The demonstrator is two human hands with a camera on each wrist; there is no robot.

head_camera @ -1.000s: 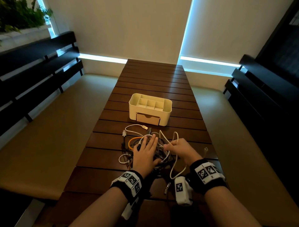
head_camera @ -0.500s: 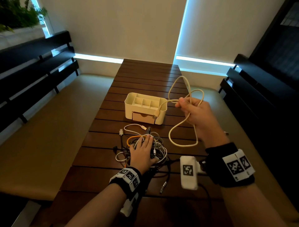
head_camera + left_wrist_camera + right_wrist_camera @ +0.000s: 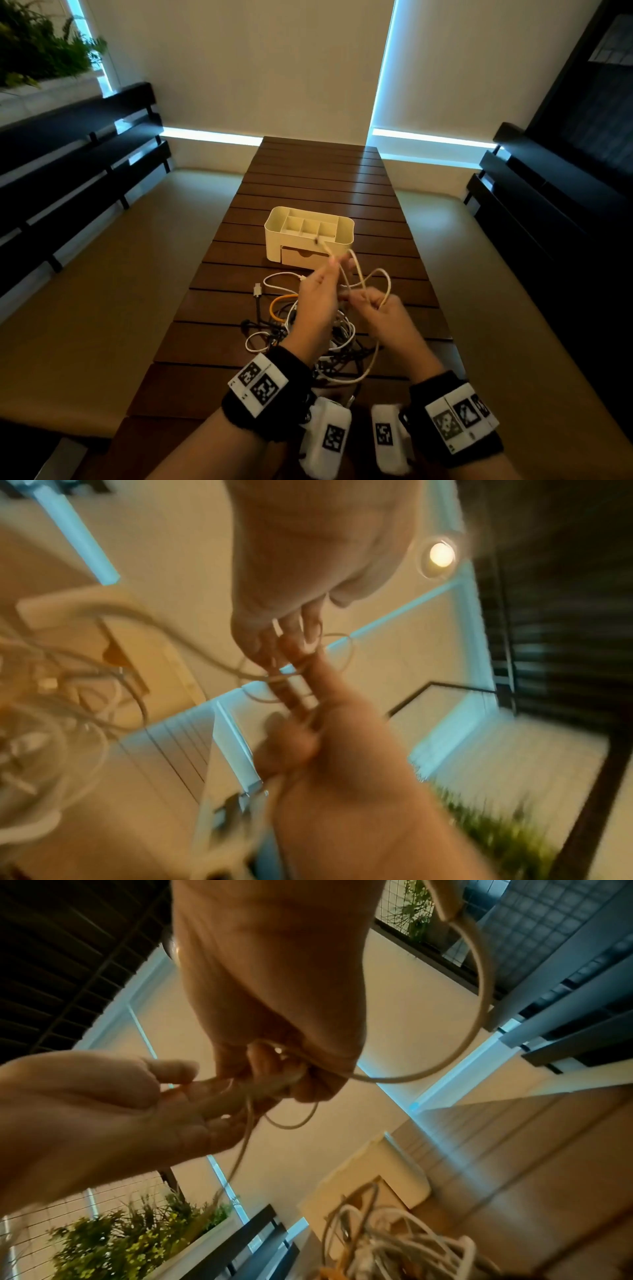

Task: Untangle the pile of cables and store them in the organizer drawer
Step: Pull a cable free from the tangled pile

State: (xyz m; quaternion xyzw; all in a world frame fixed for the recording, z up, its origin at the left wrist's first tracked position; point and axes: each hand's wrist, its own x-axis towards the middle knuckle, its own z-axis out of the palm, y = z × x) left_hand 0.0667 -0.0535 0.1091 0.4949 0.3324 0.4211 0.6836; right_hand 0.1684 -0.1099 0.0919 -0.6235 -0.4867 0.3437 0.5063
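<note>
A cream cable (image 3: 386,285) hangs in loose loops above the table, held by both hands. My left hand (image 3: 334,267) pinches it near its plug end (image 3: 317,241). My right hand (image 3: 359,298) grips a bunch of its loops just to the right. The right wrist view shows my right hand (image 3: 291,1077) curled round the cream cable (image 3: 481,988), my left hand (image 3: 192,1081) pinching it. Beneath the hands lies the tangled cable pile (image 3: 291,329) of white, black and orange leads. The cream organizer (image 3: 274,236) stands behind, its drawer (image 3: 298,257) pushed in.
The slatted wooden table (image 3: 318,178) runs away from me between two cushioned benches (image 3: 113,274). Dark slatted backrests (image 3: 68,164) flank both sides. A planter (image 3: 34,44) with greenery sits at the far left. A loose white plug (image 3: 257,290) lies left of the pile.
My left hand has left the pile and risen to take the cream cable. My right hand has come down and left with the cable, meeting the left hand over the pile.
</note>
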